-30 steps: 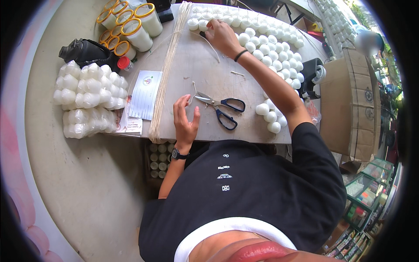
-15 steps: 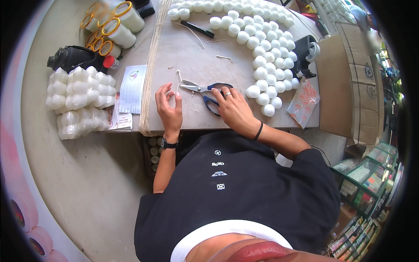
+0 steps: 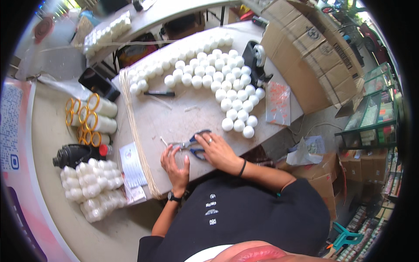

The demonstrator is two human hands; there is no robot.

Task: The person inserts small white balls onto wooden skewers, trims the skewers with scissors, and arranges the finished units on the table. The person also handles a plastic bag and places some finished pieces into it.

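Observation:
My right hand (image 3: pixel 218 150) rests on the dark blue handles of a pair of scissors (image 3: pixel 192 142) near the front of the grey table (image 3: pixel 174 118), its fingers closed over them. My left hand (image 3: pixel 174 165) lies flat beside the blades with fingers spread. Its fingertips are close to a short thin stick (image 3: pixel 164 141). A wide patch of white foam balls (image 3: pixel 209 74) covers the far and right part of the table.
A long bundle of thin sticks (image 3: pixel 135 126) runs along the table's left edge. A black marker (image 3: pixel 159 93), tape dispenser (image 3: pixel 255 56) and plastic bag (image 3: pixel 278 102) lie on the table. Yellow-rimmed spools (image 3: pixel 91 118), bagged white balls (image 3: pixel 94 187) and cardboard boxes (image 3: pixel 305 56) surround it.
My right hand came back from the far white balls to the scissors and now grips their handles. My left hand stays by the blades. The view has swung round.

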